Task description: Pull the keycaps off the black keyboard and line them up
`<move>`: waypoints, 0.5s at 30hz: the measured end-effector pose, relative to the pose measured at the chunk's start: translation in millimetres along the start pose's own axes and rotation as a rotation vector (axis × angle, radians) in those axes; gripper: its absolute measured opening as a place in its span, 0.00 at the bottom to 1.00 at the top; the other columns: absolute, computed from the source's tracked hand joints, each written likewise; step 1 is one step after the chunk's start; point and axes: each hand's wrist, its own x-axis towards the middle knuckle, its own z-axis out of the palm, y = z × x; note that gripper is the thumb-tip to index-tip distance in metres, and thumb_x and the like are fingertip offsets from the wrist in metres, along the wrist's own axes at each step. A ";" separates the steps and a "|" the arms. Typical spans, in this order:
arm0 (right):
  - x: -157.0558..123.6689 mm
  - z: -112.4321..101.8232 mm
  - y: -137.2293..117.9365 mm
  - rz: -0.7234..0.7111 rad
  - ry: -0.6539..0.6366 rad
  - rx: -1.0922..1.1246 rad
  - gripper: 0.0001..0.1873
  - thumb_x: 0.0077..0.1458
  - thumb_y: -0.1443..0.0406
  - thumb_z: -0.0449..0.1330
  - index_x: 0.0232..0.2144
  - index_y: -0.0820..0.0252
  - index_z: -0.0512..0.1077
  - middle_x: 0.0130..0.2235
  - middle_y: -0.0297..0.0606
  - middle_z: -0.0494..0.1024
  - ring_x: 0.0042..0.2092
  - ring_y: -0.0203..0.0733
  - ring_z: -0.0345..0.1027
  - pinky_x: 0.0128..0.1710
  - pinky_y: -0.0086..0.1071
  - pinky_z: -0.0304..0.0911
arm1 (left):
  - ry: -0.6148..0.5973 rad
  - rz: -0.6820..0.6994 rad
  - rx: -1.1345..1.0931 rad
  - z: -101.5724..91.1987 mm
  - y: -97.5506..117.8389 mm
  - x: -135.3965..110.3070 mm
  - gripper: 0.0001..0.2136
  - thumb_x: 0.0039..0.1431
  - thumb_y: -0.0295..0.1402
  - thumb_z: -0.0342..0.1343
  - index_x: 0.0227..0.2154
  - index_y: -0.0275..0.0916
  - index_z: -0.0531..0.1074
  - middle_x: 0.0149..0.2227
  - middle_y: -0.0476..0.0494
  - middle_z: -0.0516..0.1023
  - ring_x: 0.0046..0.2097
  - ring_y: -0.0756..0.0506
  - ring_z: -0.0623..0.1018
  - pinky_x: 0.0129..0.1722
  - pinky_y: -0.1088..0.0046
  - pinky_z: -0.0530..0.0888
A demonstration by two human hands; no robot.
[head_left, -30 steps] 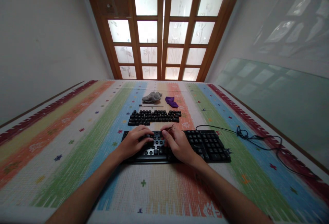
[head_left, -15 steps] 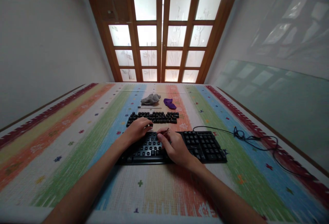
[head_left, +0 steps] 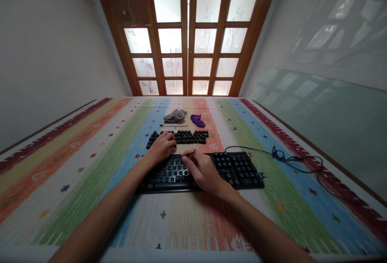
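A black keyboard lies on the striped cloth; its left and middle parts show bare key posts without caps. Just behind it, several loose black keycaps sit in rows. My left hand is over the left end of these rows, fingers curled down and together at the near edge; what the fingertips grip, if anything, is hidden. Above the keyboard's middle, my right hand is closed in a pinch, thumb towards the left. A small thin dark thing shows at its fingers, too small to name.
Behind the keycaps lie a thin stick, a crumpled grey cloth and a purple cloth. The keyboard's black cable is looped on the right. The patterned tablecloth covers the table, with walls on both sides.
The whole view has shifted slightly, so everything appears a little further left. My left hand's fingers have drawn slightly left along the keycaps; my right hand keeps its pinch above the keyboard.
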 end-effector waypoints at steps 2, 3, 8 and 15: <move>0.1 0.1 0.1 0.002 -0.004 -0.003 0.09 0.66 0.61 0.53 0.38 0.58 0.69 0.29 0.35 0.74 0.29 0.39 0.68 0.33 0.33 0.63 | -0.003 -0.006 0.002 1.5 -1.1 0.1 0.04 0.59 0.28 0.58 0.32 0.38 0.78 0.41 0.40 0.73 0.46 0.40 0.69 0.50 0.57 0.69; 0.1 0.2 0.1 0.002 -0.007 -0.004 0.08 0.66 0.61 0.53 0.38 0.58 0.69 0.29 0.34 0.74 0.29 0.39 0.68 0.33 0.33 0.63 | -0.005 -0.010 0.003 2.2 -1.6 0.2 0.04 0.59 0.28 0.59 0.33 0.38 0.78 0.41 0.40 0.73 0.46 0.39 0.69 0.50 0.57 0.69; 0.1 0.6 -0.2 -0.001 -0.010 -0.011 0.08 0.66 0.61 0.53 0.38 0.58 0.69 0.29 0.34 0.74 0.29 0.39 0.69 0.33 0.33 0.62 | 0.017 -0.032 -0.025 4.5 -4.1 0.4 0.04 0.59 0.29 0.59 0.33 0.38 0.79 0.41 0.40 0.73 0.46 0.39 0.69 0.50 0.57 0.70; 0.2 0.3 -1.2 0.005 -0.016 -0.013 0.08 0.66 0.61 0.53 0.37 0.58 0.70 0.29 0.35 0.75 0.29 0.39 0.69 0.33 0.33 0.63 | 0.035 -0.041 0.000 5.2 -6.5 0.4 0.04 0.57 0.28 0.60 0.34 0.39 0.79 0.42 0.40 0.73 0.46 0.40 0.69 0.49 0.57 0.71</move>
